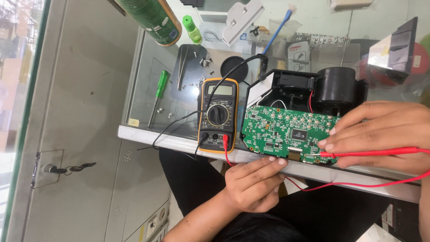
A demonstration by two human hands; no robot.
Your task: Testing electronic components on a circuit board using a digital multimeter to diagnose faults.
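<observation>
On the glass counter top [148, 71], near its metal front edge, the flat green printed circuit board [286, 132] is lying studded with small components, its far side resting against the open black plastic housing [313, 87]. The person's right hand [380, 134] is pinching the slim red test probe [371, 153] between thumb and curled fingers, with the probe's metal tip touching the board near its lower right corner. The left hand [253, 183] is reaching up from below the counter edge, its fingers held close together and holding nothing, the fingertips pressing against the board's near edge.

The board is looking light, thin and stiff, yet fragile: its tiny soldered parts would likely suffer under pressure, so the bare edges seem the safest place to take hold. The probe appears light and rigid, with a smooth plastic shaft suited to a pencil grip, and its red lead is trailing loosely.

Just left of the board, the yellow-and-black digital multimeter [218, 114] is lying flat with red and black leads plugged in. Further left a green-handled screwdriver [159, 92] is resting on the glass. At the far side, a large green cylindrical roll with a pale label [152, 18] is lying tilted, and a small white packet with a dark printed picture [299, 53] is sitting behind the housing.
</observation>
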